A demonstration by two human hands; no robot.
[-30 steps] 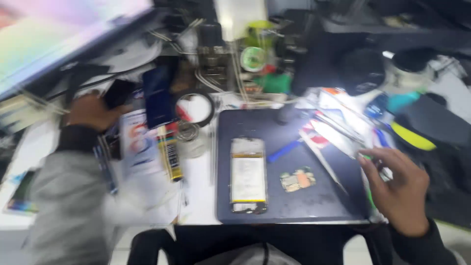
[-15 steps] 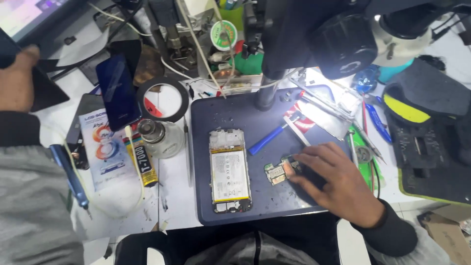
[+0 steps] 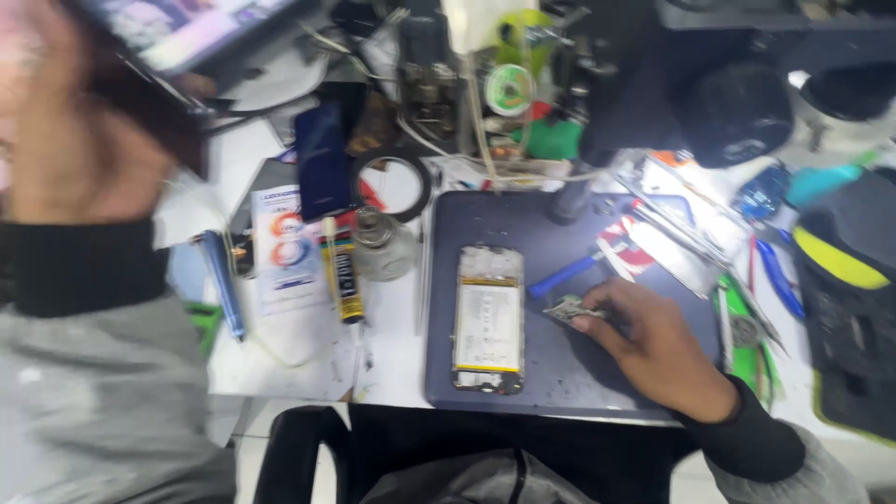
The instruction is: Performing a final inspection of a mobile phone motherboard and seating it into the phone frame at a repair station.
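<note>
An opened phone (image 3: 487, 317) lies back-up on a dark blue work mat (image 3: 560, 373). My right hand (image 3: 653, 345) rests on the mat just right of the phone, fingertips pinched on a small green circuit board (image 3: 565, 308). A blue-handled tool (image 3: 563, 277) lies just above that board. My left hand (image 3: 70, 121) is raised at the far left, big and blurred, close to the camera; I cannot tell whether it holds anything. Its grey sleeve (image 3: 84, 392) fills the lower left.
A glue tube (image 3: 343, 275), a small glass bottle (image 3: 378, 245), a dark phone (image 3: 324, 168) and a tape ring (image 3: 392, 187) sit left of the mat. A microscope (image 3: 737, 103), tweezers and blue pliers (image 3: 775, 275) crowd the right. A black chair edge (image 3: 299, 457) shows below.
My left hand rose up toward the camera at the far left. My right hand came from the right edge onto the mat and now pinches the small board.
</note>
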